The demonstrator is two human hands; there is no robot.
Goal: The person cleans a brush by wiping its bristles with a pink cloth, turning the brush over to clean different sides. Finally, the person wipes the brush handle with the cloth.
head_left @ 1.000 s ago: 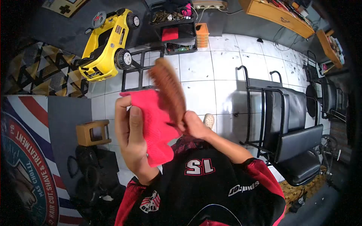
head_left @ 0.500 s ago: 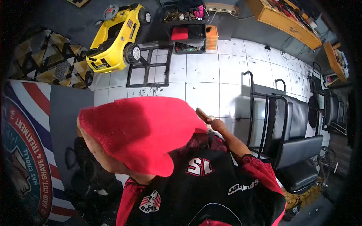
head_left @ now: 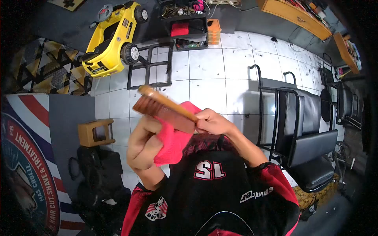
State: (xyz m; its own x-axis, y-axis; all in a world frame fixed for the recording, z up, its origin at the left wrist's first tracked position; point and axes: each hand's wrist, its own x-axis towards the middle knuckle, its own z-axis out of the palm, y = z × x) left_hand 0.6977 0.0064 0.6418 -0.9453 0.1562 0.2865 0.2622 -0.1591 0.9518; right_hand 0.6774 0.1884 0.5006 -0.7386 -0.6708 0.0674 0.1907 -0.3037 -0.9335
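Observation:
In the head view my right hand (head_left: 212, 121) is closed around the end of a wooden-handled brush (head_left: 167, 104) with a row of reddish-brown bristles. The brush slants up to the left in front of my chest. My left hand (head_left: 145, 143) has its fingers curled into a bunched red cloth (head_left: 173, 143). That cloth lies beneath and against the bristle side, partly hidden by the brush. Both the brush's far end and my left fingers are a little blurred.
White floor tiles (head_left: 206, 94) carry scattered dark hair clippings. Black padded chairs (head_left: 315, 153) stand at right. A brown stool (head_left: 88, 133) and a barber sign (head_left: 35, 165) are at left. Further off are a yellow toy car (head_left: 114, 43), a black frame (head_left: 167, 70) and a black shelf (head_left: 191, 25).
The red cloth, spread wide over my left hand before, is now bunched in it. The brush has come up and left to meet the cloth. The view has shifted slightly.

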